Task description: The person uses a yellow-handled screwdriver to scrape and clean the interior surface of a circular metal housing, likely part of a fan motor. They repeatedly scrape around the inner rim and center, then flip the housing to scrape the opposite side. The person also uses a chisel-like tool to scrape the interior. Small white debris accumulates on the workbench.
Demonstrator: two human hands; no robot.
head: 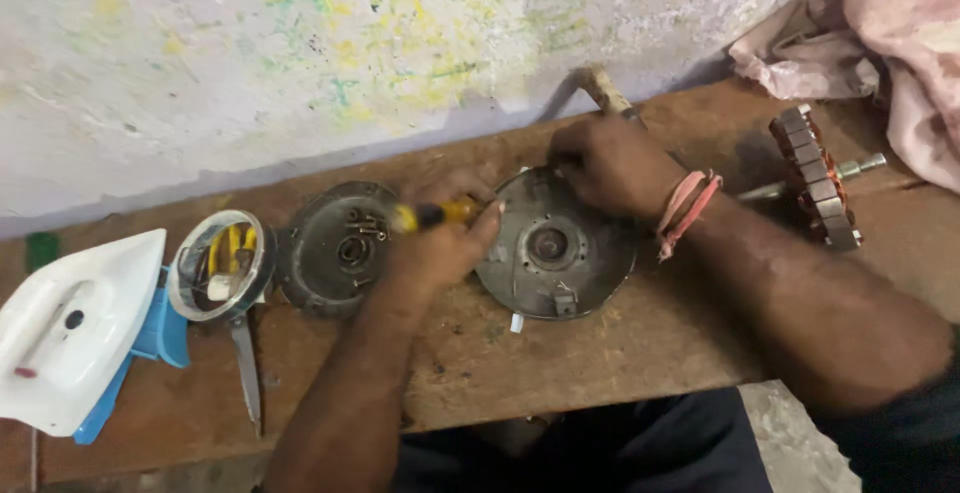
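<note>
Both forearms are reaching in from the bottom edge over a worn wooden surface (pixel 600 353) that is running along a paint-flecked wall (pixel 300 43). The left hand (pixel 440 243) is closing around a screwdriver with a yellow and black handle (pixel 430 216), its tip pointing toward a round grey metal motor cover (pixel 550 263) lying flat near the middle of the surface. The right hand (pixel 610 163), with pink thread bands at the wrist, is resting curled on the far rim of that cover; whether it is gripping anything I cannot tell. Just left of the cover, a second grey round cover (pixel 320 263) is holding a few loose screws. Further left, a clear round bowl (pixel 220 265) with yellow parts is sitting beside a white and blue clothes iron (pixel 70 333). At the right, a wound motor core on a shaft (pixel 815 178) is lying near pink cloth (pixel 880 23).
</note>
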